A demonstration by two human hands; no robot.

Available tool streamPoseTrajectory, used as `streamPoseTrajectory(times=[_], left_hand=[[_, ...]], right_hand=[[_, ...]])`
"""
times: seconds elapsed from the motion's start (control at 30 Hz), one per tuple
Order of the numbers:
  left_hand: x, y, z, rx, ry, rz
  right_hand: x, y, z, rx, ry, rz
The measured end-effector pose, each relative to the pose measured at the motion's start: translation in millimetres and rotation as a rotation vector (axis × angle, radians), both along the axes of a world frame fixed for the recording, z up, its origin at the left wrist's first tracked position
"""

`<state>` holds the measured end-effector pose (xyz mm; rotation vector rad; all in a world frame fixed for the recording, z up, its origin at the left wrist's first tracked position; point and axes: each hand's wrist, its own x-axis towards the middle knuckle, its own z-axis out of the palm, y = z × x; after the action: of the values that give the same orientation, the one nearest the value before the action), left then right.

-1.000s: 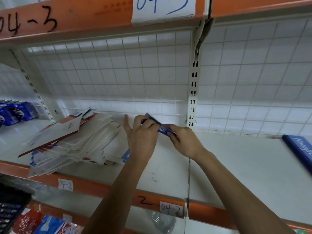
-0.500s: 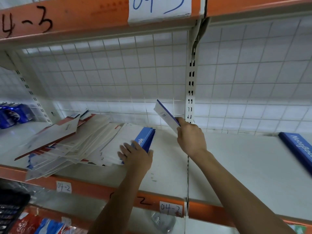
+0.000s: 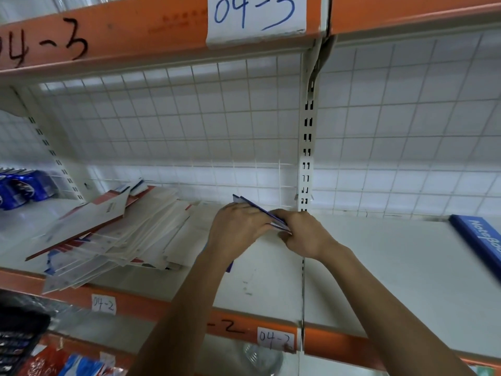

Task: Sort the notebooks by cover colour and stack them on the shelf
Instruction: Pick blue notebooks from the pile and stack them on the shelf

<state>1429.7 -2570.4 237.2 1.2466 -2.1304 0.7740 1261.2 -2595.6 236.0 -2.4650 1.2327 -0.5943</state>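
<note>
1. Orange beam (image 3: 122,31) of the upper shelf: white paper label (image 3: 254,14) reads "04-3" in blue pen. Black marker "04-3" is written straight on the beam at left, its first digit cut by the frame edge.
2. Front edge of the shelf (image 3: 379,267): small paper tag (image 3: 103,303) reads "04-2", and a second tag (image 3: 275,339) reads "04-2". Black marker "-2" sits between them, its start hidden by the left forearm.
3. Left hand (image 3: 238,226) has fingers curled over the top of the thin blue notebooks (image 3: 260,210). Right hand (image 3: 303,234) grips their near end, fingers folded round it.
4. Blue notebooks are held edge-on just above the shelf near the slotted upright (image 3: 306,147). Cover print is not visible and the count is unclear.
5. Loose notebook pile (image 3: 122,234) lies fanned on the shelf to the left, mostly white faces with red and blue edges. Its print is too blurred to read.
6. Blue notebook (image 3: 485,242) at far right lies on the shelf, white letters "NoteBoo", the rest cut off.
7. Blue packets (image 3: 21,188) at far left, brand unreadable.
8. Lower shelf: dark basket (image 3: 16,340) and red and blue packs (image 3: 54,365), all cropped, text illegible.
</note>
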Motion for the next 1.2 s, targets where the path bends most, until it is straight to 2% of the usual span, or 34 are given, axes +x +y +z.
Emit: streamPoseTrajectory(times=[0.03, 0.1, 0.17, 0.23, 0.33, 0.4, 0.47, 0.53, 0.6, 0.77, 0.87, 0.93, 1.0, 1.03, 1.07, 1.13, 1.2], left_hand=[[1, 1, 0, -0.021, 0.046, -0.024], [-2, 2, -6, -0.076, 0.206, 0.059], [-13, 3, -14, -0.041, 0.499, 0.194], [-27, 6, -18, 0.025, 0.786, 0.218], [-37, 6, -27, 0.009, 0.837, 0.184], [-39, 3, -31, 0.053, 0.939, 0.217], [-42, -2, -37, 0.262, 1.115, 0.256], [-44, -3, -41, 0.524, 1.168, 0.152], [-55, 4, -39, 0.633, 1.243, 0.025], [-75, 16, -20, 0.652, 1.526, -0.219], [-67, 8, -6, 0.610, 1.735, -0.200], [-59, 4, -2, 0.607, 1.736, -0.185], [-50, 4, 2, 0.642, 1.712, -0.220], [-47, 4, 3, 0.669, 1.698, -0.244], [-46, 4, 4, 0.691, 1.675, -0.266], [-48, 3, 6, 0.704, 1.644, -0.279], [-54, 0, 7, 0.637, 1.643, -0.252]], right_hand=[[-1, 0, 0, -0.026, 0.020, -0.040], [-1, 2, 1, -0.110, 0.045, -0.139], [1, 3, 4, -0.165, -0.027, -0.234], [2, 1, 8, -0.164, -0.147, -0.283], [7, 1, 5, -0.092, -0.135, -0.204], [8, 2, 0, -0.050, -0.095, -0.165], [7, 0, -3, -0.031, -0.119, -0.160], [8, -1, -6, -0.015, -0.175, -0.139], [12, 1, -9, 0.004, -0.241, -0.097], [13, 11, -26, -0.083, -0.280, -0.044], [-6, 15, -21, 0.076, -0.315, 0.095], [-18, 15, -17, 0.090, -0.452, 0.057], [-29, 7, -12, -0.119, -0.612, -0.198], [-36, 1, -8, -0.147, -0.665, -0.306], [-44, -3, -3, -0.071, -0.698, -0.368], [-57, -9, 5, 0.223, -0.735, -0.323], [-66, -13, 0, 0.308, -0.743, -0.263]])
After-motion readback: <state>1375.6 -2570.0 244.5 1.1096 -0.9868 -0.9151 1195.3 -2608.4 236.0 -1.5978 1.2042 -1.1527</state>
